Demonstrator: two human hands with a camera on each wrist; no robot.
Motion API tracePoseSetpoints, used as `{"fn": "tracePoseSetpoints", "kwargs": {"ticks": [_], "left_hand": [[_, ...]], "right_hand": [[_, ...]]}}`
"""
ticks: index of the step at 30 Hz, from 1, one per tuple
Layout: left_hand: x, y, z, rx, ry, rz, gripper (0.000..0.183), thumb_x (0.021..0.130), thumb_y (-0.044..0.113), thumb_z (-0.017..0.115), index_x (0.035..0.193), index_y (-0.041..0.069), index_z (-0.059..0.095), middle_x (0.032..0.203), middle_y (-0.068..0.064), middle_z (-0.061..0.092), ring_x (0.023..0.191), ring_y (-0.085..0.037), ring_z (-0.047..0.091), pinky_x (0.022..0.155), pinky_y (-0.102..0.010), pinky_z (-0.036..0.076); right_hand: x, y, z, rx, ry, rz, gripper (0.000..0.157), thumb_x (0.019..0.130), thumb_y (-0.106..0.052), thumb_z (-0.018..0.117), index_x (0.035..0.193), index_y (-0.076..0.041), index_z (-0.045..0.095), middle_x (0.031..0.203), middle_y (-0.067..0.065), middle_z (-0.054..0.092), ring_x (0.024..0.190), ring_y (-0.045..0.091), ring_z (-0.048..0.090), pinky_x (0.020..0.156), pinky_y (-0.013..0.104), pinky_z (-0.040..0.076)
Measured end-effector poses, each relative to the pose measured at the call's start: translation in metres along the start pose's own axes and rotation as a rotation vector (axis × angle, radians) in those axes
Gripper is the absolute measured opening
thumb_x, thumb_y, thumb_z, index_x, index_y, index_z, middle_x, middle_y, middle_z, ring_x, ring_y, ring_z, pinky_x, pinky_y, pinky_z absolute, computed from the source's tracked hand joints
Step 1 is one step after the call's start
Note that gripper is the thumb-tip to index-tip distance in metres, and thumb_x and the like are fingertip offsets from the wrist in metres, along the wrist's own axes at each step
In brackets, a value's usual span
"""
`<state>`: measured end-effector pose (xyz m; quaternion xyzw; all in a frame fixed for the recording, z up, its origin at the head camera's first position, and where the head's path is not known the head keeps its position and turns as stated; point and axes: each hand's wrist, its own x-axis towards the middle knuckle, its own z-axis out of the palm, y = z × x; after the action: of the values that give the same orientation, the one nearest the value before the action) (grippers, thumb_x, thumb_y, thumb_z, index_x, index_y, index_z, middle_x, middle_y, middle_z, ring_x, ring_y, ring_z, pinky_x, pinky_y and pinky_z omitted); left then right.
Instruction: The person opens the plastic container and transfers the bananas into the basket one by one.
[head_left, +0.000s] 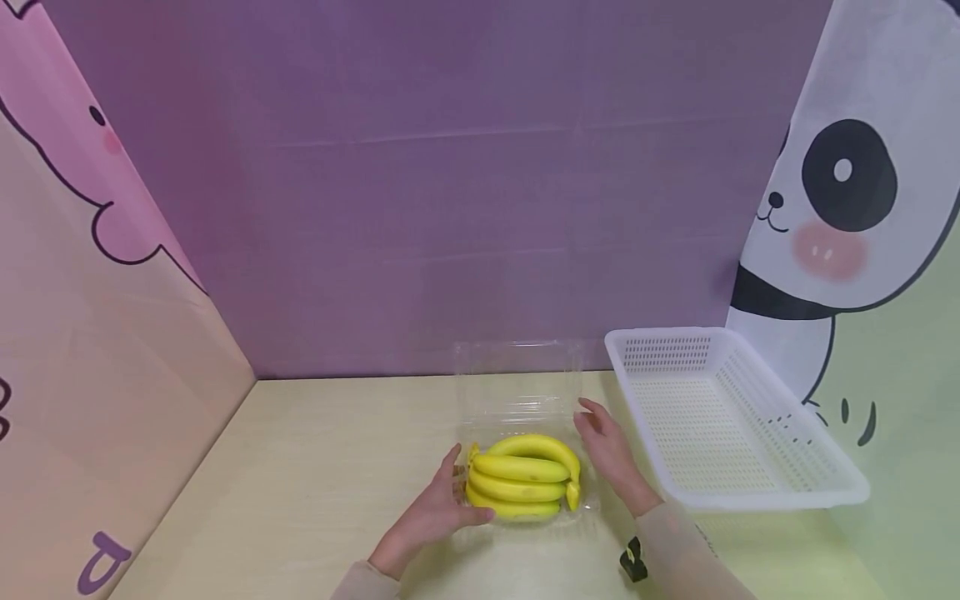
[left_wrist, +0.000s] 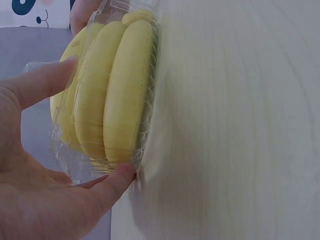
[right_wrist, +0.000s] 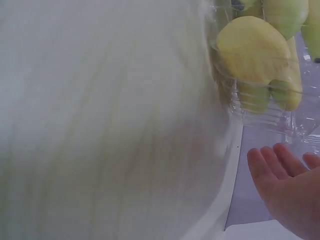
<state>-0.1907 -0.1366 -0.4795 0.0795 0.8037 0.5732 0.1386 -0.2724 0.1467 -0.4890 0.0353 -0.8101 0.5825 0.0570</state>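
Note:
Several yellow bananas (head_left: 519,487) lie in the base of a clear plastic clamshell box (left_wrist: 145,125). Its transparent lid (head_left: 517,383) stands raised on the far side. My left hand (head_left: 438,508) holds the box at its near left corner, thumb over the near rim and fingers along the left side. In the left wrist view, a fingertip touches the ribbed wall low down. To the right of the box, my right hand (head_left: 611,450) hovers by the lid's right edge with relaxed fingers. The right wrist view has its fingers (right_wrist: 270,162) a little apart from the plastic.
A white perforated basket (head_left: 738,417) stands on the right of the pale wooden table (head_left: 300,467). A small black object (head_left: 633,560) lies by the right sleeve. Behind rises a purple backdrop (head_left: 412,208), with cartoon-printed panels at both sides.

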Motion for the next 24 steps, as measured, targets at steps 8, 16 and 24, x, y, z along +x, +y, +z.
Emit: {"fn": "tracePoseSetpoints", "kwargs": {"ticks": [8, 16, 24], "left_hand": [[-0.0013, 0.0006, 0.0001, -0.002, -0.001, 0.014, 0.117, 0.083, 0.014, 0.085, 0.16, -0.003, -0.001, 0.153, -0.04, 0.027, 0.133, -0.053, 0.044, 0.107, -0.064, 0.04], [-0.0012, 0.0009, 0.0003, 0.001, 0.006, 0.017, 0.117, 0.083, 0.014, 0.085, 0.16, -0.003, -0.001, 0.152, -0.041, 0.027, 0.134, -0.054, 0.042, 0.108, -0.066, 0.038], [-0.003, 0.0002, 0.0012, -0.002, 0.009, 0.016, 0.117, 0.083, 0.015, 0.086, 0.16, -0.003, 0.0, 0.153, -0.04, 0.028, 0.135, -0.053, 0.041, 0.108, -0.065, 0.037]], "right_hand": [[-0.0025, 0.0017, -0.0006, -0.017, -0.062, 0.012, 0.053, 0.108, -0.021, 0.052, 0.154, 0.0, 0.037, 0.134, 0.027, 0.058, 0.125, 0.041, 0.054, 0.108, 0.055, 0.042], [-0.0021, 0.004, -0.0006, -0.048, -0.091, 0.014, 0.056, 0.108, -0.02, 0.052, 0.156, 0.001, 0.032, 0.137, 0.028, 0.055, 0.128, 0.045, 0.051, 0.11, 0.057, 0.04], [-0.0017, 0.0046, 0.0005, -0.051, -0.11, 0.023, 0.061, 0.106, -0.02, 0.055, 0.156, 0.003, 0.029, 0.143, 0.029, 0.052, 0.131, 0.046, 0.049, 0.11, 0.056, 0.04]]}}
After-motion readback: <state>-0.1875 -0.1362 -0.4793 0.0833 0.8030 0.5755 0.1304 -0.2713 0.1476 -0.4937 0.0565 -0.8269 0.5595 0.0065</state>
